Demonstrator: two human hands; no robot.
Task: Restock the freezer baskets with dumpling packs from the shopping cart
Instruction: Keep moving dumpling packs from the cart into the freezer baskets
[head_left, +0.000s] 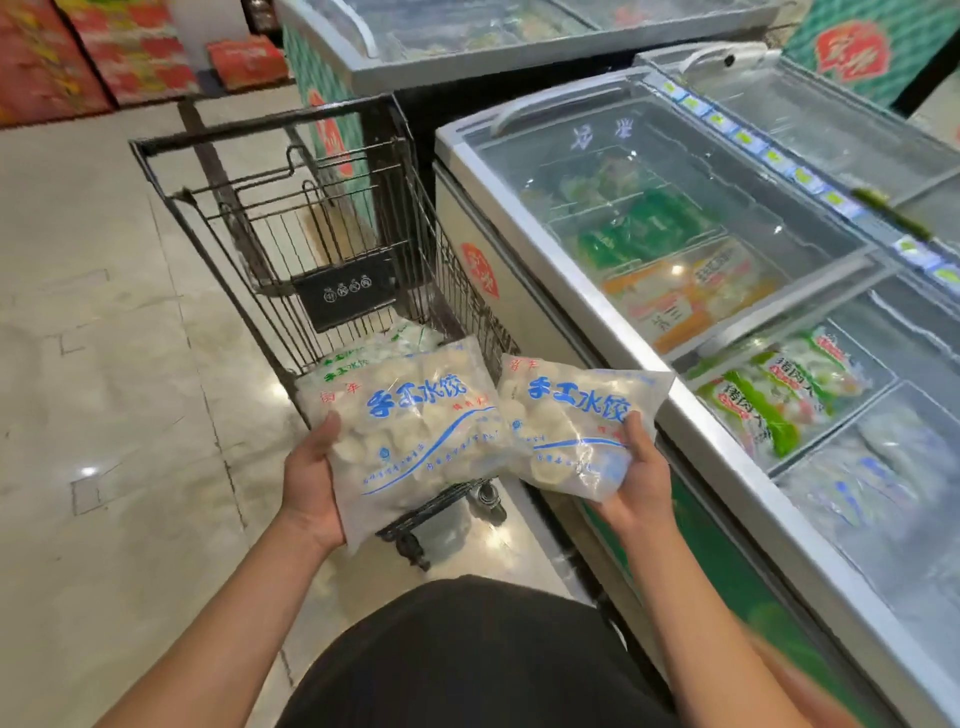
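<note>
Holding one dumpling pack (415, 421) in the left hand (311, 483) grip and another (571, 431) in the right hand (636, 483), either slick bag could slip before reaching the freezer (613, 322).

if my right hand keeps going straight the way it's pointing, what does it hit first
Probably the chest freezer's near rim: the right hand, gripping a dumpling pack, points up and forward toward it. Depth is unclear, so it might clear the rim.

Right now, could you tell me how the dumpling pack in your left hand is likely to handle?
Probably lumpy and fairly firm: the pack shows separate dumplings inside. Its clear film looks glossy, so possibly slippery. The left hand supports it from underneath, suggesting some weight.
</note>
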